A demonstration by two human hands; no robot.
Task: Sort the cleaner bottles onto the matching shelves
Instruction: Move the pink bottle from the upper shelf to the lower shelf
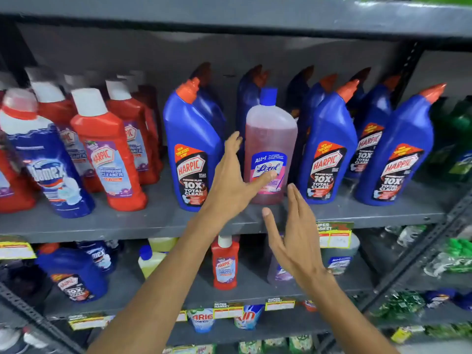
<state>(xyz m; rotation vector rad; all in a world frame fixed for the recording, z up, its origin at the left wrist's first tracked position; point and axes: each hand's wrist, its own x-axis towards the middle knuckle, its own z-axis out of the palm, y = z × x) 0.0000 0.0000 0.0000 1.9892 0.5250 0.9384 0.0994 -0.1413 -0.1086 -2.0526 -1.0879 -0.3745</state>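
A pink Lizol bottle [270, 139] with a blue cap stands upright on the grey middle shelf [158, 221], among blue Harpic bottles [194, 149]. My left hand [235, 180] is open, its thumb resting on the Lizol label and its fingers spread at the bottle's left side. Just below and to the right of the bottle, my right hand [293, 236] is open with flat fingers and holds nothing. Red Harpic bathroom cleaner bottles [107, 149] fill the shelf's left part, with a blue-and-white Domex bottle [48, 162] tilted in front of them.
The lower shelf [255, 290] holds a small red Harpic bottle [224, 261], a blue Harpic bottle [74, 274], a yellow bottle [150, 259], a purple bottle and a green one. Green bottles [459, 139] stand at the far right. Detergent packs sit on the lowest shelf.
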